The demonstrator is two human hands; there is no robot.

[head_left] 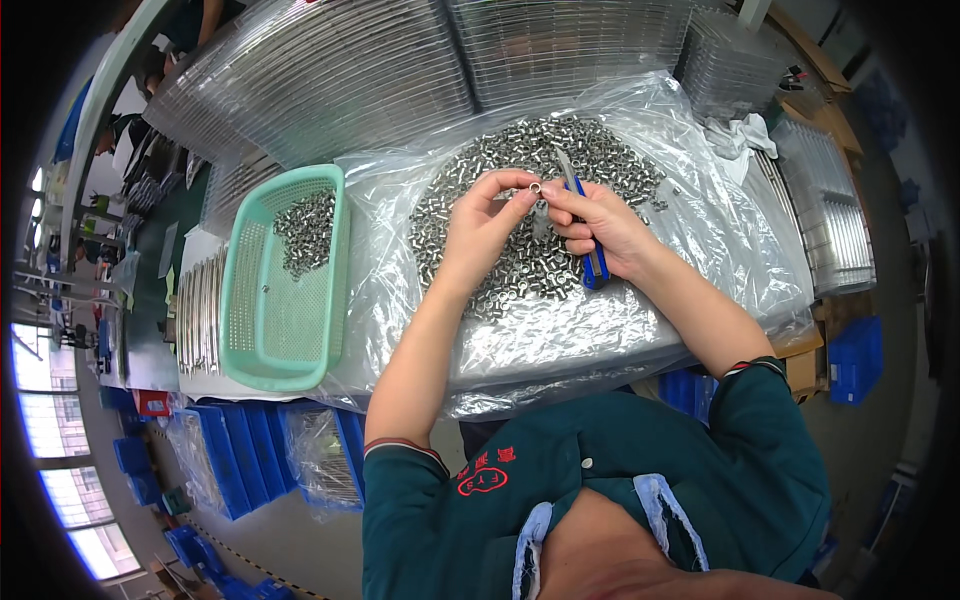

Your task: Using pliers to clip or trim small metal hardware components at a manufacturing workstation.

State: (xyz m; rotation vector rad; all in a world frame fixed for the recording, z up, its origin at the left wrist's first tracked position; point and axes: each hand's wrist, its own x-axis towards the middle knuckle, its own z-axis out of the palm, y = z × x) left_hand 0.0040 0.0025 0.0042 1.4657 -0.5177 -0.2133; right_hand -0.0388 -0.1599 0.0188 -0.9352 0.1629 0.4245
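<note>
A small metal ring-shaped part [536, 188] is pinched between the fingertips of both my hands. My left hand [487, 222] closes thumb and forefinger on its left side. From the other side my right hand [606, 222] touches it with thumb and forefinger, while its other fingers wrap a blue utility knife [590, 240]. The knife's blade is out and points away from me. Below and around both hands spreads a large heap of small metal parts [530, 270] on clear plastic sheeting [400, 340].
To the left stands a green plastic basket [335, 280] with some metal parts inside. Clear plastic trays [330, 90] are stacked along the back, with more trays [825, 215] at right beside a white cloth [740, 140]. Blue bins [240, 460] sit below the table.
</note>
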